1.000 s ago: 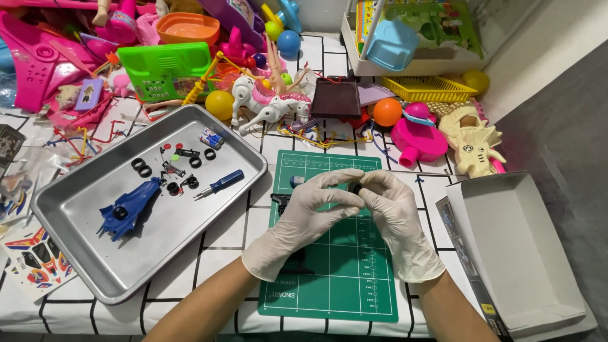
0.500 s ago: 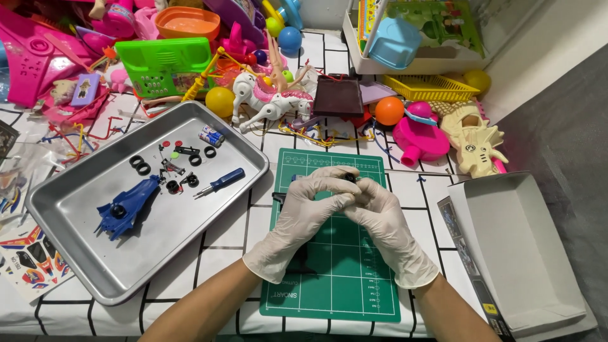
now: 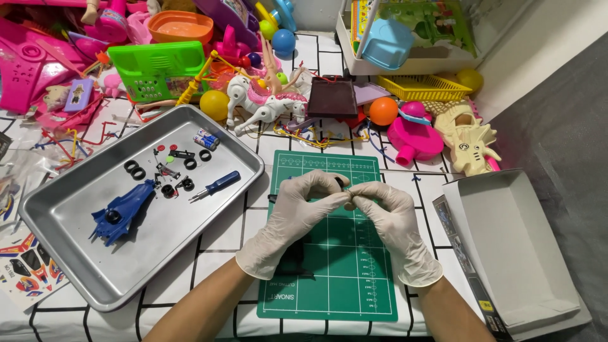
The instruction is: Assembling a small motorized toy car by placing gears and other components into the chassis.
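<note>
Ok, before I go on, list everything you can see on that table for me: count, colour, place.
cutting mat: one, green, centre, under the hands
metal tray: one, silver, left of the mat
toy car body: one, blue, in the tray
screwdriver: one, blue handle, in the tray
small tyres: several, black, loose in the tray
batteries: two, in the tray's far corner
cardboard box: one, white, open, right of the mat
sticker sheet: one, multicoloured, lower left
toy pile: many, mostly pink, green, yellow, along the far side
small part: one, dark, pinched between both hands
left hand: white glove, over the mat
right hand: white glove, over the mat
</note>
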